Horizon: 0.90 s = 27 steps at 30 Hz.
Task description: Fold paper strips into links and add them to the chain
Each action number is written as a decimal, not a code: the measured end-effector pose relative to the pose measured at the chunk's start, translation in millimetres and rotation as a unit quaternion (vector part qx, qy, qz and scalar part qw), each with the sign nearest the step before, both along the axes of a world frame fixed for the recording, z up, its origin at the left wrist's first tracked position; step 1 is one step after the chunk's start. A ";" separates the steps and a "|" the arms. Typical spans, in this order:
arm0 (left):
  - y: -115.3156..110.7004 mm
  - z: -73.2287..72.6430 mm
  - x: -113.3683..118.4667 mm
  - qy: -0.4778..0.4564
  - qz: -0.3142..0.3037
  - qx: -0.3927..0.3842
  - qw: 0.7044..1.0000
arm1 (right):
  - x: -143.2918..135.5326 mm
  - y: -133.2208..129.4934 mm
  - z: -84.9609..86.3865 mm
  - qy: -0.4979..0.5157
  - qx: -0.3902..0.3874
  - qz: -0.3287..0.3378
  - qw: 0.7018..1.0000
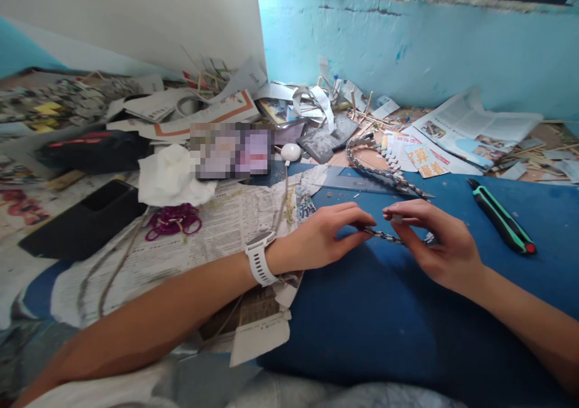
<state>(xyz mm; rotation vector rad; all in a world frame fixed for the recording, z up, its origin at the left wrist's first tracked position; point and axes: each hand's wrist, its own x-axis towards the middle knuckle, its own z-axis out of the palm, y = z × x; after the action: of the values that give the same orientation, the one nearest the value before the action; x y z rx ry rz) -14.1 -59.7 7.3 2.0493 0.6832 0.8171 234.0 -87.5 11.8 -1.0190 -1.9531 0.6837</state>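
Note:
A thin woven chain of grey, black and white links, apparently folded paper, stretches between my hands above the blue mat. My left hand, with a white watch on its wrist, pinches one stretch of it between thumb and fingers. Between the thumb and index finger of my right hand is a small pale piece, like folded paper. The chain passes close to that thumb, and a bit of it shows behind the hand. Beyond my hands, a longer curved length of similar chain lies across a clear ruler.
At the right lies a green and black utility knife. Newspaper, purple cord, crumpled white tissue and a black case occupy the left. Paper scraps and thin sticks line the blue wall.

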 end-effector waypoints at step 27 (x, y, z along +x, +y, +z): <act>-3.3 9.4 2.6 -0.193 -0.101 -0.458 0.862 | -2.1 -14.4 12.6 0.106 -0.120 0.083 0.984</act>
<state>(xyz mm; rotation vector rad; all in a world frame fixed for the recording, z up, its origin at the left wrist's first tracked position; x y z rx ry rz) -11.6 -63.1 16.7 1.0264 0.4745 0.5806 231.9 -101.8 24.4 -0.8869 -1.8115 1.0975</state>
